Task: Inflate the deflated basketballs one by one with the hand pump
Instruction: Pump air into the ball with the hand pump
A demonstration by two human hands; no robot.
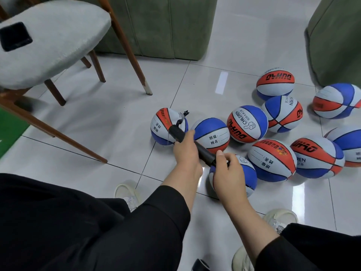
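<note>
A black hand pump [203,152] lies slantwise between both hands over the floor. My left hand [185,151] grips its barrel near the front end. My right hand [228,173] is closed on its handle end. A short black hose [180,119] rises from the pump's tip in front of a red, white and blue basketball [162,127]; I cannot tell whether it touches the ball. Several more such basketballs [247,124] lie on the tiles to the right. One ball [250,177] sits partly hidden under my right hand.
A grey cushioned chair [50,42] with wooden legs [144,83] stands at the left, a black phone [14,36] on its seat. Green upholstered furniture [166,26] lines the back and right. My shoes [127,192] rest on the white tiled floor [97,124].
</note>
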